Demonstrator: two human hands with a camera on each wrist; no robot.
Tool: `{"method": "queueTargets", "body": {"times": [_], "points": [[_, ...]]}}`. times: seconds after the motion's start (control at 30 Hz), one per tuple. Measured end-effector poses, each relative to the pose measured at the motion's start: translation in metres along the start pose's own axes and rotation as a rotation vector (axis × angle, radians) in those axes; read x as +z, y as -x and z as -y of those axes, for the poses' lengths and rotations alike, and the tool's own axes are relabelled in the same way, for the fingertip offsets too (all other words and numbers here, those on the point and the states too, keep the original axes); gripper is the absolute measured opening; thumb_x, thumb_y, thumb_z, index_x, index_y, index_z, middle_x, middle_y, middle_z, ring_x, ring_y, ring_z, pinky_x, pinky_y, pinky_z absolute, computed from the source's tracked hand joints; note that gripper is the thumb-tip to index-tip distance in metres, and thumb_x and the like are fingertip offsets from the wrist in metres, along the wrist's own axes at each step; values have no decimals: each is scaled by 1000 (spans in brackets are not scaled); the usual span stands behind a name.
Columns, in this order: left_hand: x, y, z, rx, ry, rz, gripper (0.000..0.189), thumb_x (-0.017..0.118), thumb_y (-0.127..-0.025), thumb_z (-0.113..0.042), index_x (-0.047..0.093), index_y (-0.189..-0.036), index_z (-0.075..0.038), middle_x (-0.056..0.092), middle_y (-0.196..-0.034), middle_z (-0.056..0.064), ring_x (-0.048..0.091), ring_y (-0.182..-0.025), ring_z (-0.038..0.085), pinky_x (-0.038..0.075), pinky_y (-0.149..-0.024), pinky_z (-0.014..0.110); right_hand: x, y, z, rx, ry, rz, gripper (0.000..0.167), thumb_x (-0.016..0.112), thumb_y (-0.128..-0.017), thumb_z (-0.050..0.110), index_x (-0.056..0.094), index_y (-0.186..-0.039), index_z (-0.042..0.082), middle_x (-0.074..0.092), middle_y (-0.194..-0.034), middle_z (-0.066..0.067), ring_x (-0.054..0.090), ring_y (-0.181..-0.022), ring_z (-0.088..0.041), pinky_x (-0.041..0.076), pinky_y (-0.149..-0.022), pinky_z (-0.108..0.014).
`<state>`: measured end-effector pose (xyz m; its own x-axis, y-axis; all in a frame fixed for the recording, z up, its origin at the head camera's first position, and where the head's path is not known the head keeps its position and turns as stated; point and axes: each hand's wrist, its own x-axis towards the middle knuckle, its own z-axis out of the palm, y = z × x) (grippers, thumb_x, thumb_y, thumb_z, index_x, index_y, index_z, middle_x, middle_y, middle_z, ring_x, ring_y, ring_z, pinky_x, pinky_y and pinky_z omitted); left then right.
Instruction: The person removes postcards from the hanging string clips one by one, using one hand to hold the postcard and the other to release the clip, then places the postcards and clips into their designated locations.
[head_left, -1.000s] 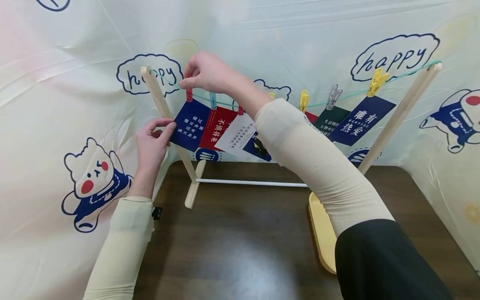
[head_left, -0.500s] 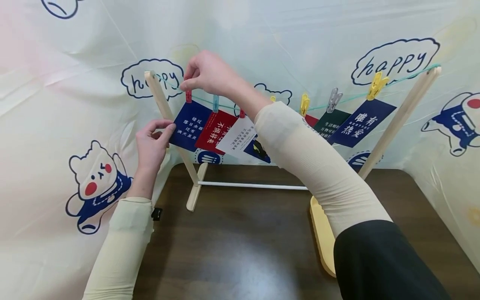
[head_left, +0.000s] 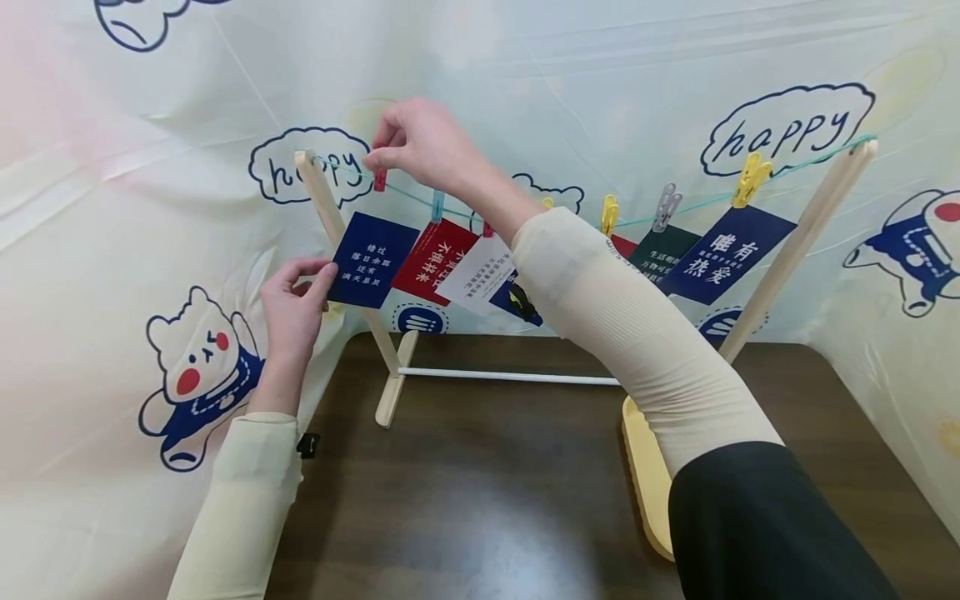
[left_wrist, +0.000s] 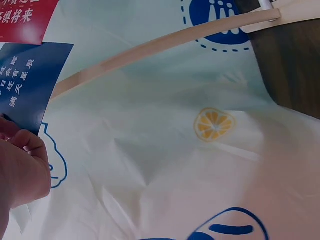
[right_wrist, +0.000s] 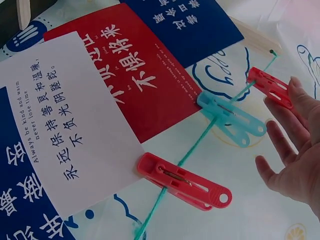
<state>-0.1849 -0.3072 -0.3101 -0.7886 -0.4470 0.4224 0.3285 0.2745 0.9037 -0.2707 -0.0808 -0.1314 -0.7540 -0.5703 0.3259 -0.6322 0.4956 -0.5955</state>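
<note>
Navy card (head_left: 373,260) is held by its near edge between the thumb and fingers of the left hand (head_left: 296,304), just beyond the fingertips and below the right hand. The right hand (head_left: 423,142), raised higher, pinches the end of a red clip (right_wrist: 270,87) between thumb and finger, its other fingers loosely bent. That clip sits on the teal line (right_wrist: 200,137). Half a second ago the card's top edge met this clip; now a gap shows between them, and the card has dropped a little and shifted to the left of it.

Just below the right hand along the line, a blue clip (right_wrist: 231,116) bears a red card (right_wrist: 135,70), and next to it a second red clip (right_wrist: 182,182) bears a white card (right_wrist: 75,125); these hang as earlier. A wooden post (head_left: 321,200) stands behind the navy card, near the left hand.

Beyond the right forearm hang a grey clip (head_left: 666,207) with a green card (head_left: 670,243) and a yellow clip (head_left: 752,179) with another navy card (head_left: 727,250). The right sleeve (head_left: 637,333) hides the middle of the row and part of the yellow tray (head_left: 647,483) below. The left wrist view cuts off the held card and most fingers; whether the pinched clip's mouth is parted is hard to make out.
</note>
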Motion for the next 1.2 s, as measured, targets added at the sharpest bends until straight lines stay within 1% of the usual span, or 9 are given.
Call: {"method": "queueTargets", "body": {"times": [0.1,0.2,0.4,0.57,0.67,0.77,0.87,1.07,1.2], "points": [[-3,4,4,-22,0,-20,16,77,-96,-19,79,-109,-10,68,-95,-5,55,-60,10,43,-52,17,1,0,0,7,-22,-22,23,72,-100,30,71,-116,13,74,-114,2,65,-105,-9,48,-92,-19],[-5,9,7,-26,-34,-42,20,77,-96,-21,79,-112,-10,68,-95,-6,57,-62,9,42,-52,17,2,0,0,11,-47,-50,24,72,-99,30,70,-116,13,74,-114,1,64,-105,-9,48,-91,-19],[-10,21,10,-55,-37,-54,18,77,-96,-21,80,-110,-10,69,-96,-7,57,-59,9,42,-52,18,5,1,0,2,-64,-97,26,72,-99,30,71,-118,13,74,-115,1,64,-105,-9,49,-89,-17],[-14,30,7,-67,32,-57,16,77,-96,-17,80,-109,-8,67,-96,-1,51,-52,8,41,-50,17,1,6,-4,-9,-72,-110,25,72,-99,31,70,-117,13,73,-116,0,64,-107,-10,48,-90,-18],[-17,35,3,-99,97,-64,16,78,-95,-17,80,-108,-7,66,-94,2,49,-53,10,39,-49,17,-4,12,-9,-18,-76,-117,27,72,-99,31,70,-119,12,73,-118,0,63,-109,-11,48,-91,-18],[-17,41,1,-125,98,-68,18,79,-94,-18,80,-108,-7,67,-92,1,54,-64,12,40,-51,18,-11,20,-15,-33,-73,-121,30,72,-100,31,69,-122,11,73,-118,0,62,-111,-10,47,-93,-18],[-15,49,-1,-149,78,-65,19,81,-93,-20,80,-108,-8,66,-88,0,54,-67,13,41,-51,18,-15,32,-21,-45,-59,-126,33,72,-100,32,68,-125,11,73,-119,1,62,-114,-7,46,-97,-17],[-10,66,-9,-166,137,-37,18,81,-92,-18,79,-106,-7,63,-86,3,47,-52,12,37,-48,18,-20,58,-31,-60,-89,-133,38,71,-100,31,65,-132,12,75,-119,2,60,-121,-5,44,-103,-17],[-5,77,-14,-165,161,6,13,80,-93,-14,79,-104,-6,63,-83,3,47,-52,12,38,-49,18,-26,80,-37,-77,-88,-139,38,71,-100,33,65,-132,13,74,-120,4,59,-121,-3,42,-105,-18]]}}
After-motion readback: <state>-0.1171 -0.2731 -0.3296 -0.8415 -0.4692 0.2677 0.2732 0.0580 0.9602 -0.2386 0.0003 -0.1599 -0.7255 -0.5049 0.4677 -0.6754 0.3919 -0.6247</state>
